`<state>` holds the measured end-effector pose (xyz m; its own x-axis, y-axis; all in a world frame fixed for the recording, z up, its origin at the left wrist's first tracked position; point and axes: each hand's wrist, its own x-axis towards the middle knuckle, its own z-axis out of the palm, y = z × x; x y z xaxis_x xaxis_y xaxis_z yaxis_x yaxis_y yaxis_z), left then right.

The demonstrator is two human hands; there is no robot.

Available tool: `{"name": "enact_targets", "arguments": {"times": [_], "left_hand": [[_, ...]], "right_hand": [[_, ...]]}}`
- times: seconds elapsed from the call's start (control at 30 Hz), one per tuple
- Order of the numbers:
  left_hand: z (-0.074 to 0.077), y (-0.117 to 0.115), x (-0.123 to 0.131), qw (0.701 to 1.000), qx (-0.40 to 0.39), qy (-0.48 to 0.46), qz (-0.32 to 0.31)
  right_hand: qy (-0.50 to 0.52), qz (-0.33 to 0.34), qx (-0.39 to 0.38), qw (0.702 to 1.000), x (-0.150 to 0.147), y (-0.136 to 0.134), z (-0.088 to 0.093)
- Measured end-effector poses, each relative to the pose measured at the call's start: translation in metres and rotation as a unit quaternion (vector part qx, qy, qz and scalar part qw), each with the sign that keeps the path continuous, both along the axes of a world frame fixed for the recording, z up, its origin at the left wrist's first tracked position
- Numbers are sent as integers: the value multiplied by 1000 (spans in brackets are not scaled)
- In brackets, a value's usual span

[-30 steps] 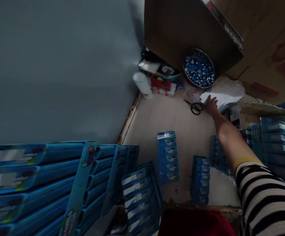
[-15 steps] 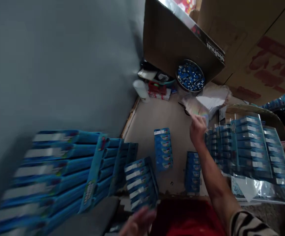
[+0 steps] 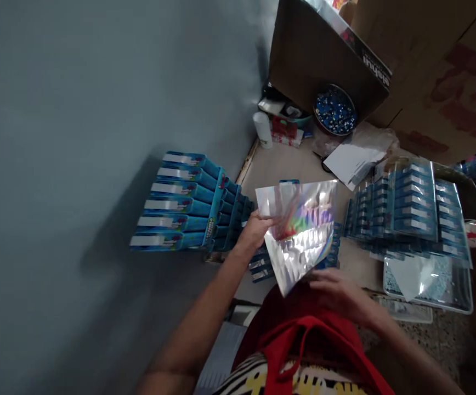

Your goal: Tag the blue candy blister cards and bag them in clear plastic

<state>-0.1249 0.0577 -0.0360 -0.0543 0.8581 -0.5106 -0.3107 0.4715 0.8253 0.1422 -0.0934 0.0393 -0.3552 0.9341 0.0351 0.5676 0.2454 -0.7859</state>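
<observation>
Along the left runs the big grey-blue wall (image 3: 98, 82), and against it the table (image 3: 279, 164), where a brown carton (image 3: 304, 60) looms over the far end. Blue packs (image 3: 172, 206) rise in a stack on the left; more packs, under clear wrap (image 3: 413, 214), crowd the right.

Now to the hands! The left hand (image 3: 254, 231) has its thumb and fingers closed in a pinch on the left edge of a clear bag (image 3: 307, 230). The right hand (image 3: 336, 291) is blurred, its fingers loosely stretched and parted beside the bag's lower right edge; whether they touch, I can't tell.

And what a shine on that bag! It's thin and see-through, crinkled, silvery with streaks of green, red and violet, held up at a tilt in front of the person, one corner pointing down. Beyond it, white paper (image 3: 349, 163) lies over part of the small scissors (image 3: 319, 157).
</observation>
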Motion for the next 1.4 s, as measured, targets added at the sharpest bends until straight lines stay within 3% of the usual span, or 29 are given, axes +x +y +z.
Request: {"name": "enact_targets", "arguments": {"times": [0.07,0.17,0.23,0.3,0.4,0.6,0.7,0.73,0.8,0.87,0.9,0.97,1.03,1.17,1.4], "left_hand": [[-3,-16,-3,1000,5,-7,-23],[1,-32,-7,999,-15,-7,-44],[5,-37,-9,999,-27,-2,-39],[8,-38,-10,999,-29,-1,-26],[8,-38,-12,999,-44,-7,-15],[4,-52,-22,996,-68,26,-51],[19,-62,-20,978,11,210,-8],[28,-63,-16,950,67,304,33],[45,-58,0,862,197,459,90],[57,-44,23,798,307,518,30],[60,-35,36,788,344,509,-35],[57,-18,61,800,371,442,-162],[50,-7,80,827,352,375,-225],[43,-11,95,847,322,342,-247],[48,-39,99,803,360,360,-310]], "right_hand": [[10,-50,35,998,9,27,8],[1,-198,80,977,20,90,5],[53,-208,30,976,19,134,-6],[131,-177,-39,975,12,165,-17],[208,-163,-91,960,2,184,-24],[196,-153,-141,958,7,179,-9],[201,-143,-176,953,12,178,-5],[201,-142,-188,951,14,177,-4],[200,-140,-205,948,16,174,-3],[201,-133,-218,946,17,170,-1],[203,-129,-224,945,18,167,1],[205,-133,-224,943,20,159,5],[188,-156,-200,949,24,150,10],[120,-185,-157,963,37,129,22],[91,-179,-267,943,55,99,28]]}}
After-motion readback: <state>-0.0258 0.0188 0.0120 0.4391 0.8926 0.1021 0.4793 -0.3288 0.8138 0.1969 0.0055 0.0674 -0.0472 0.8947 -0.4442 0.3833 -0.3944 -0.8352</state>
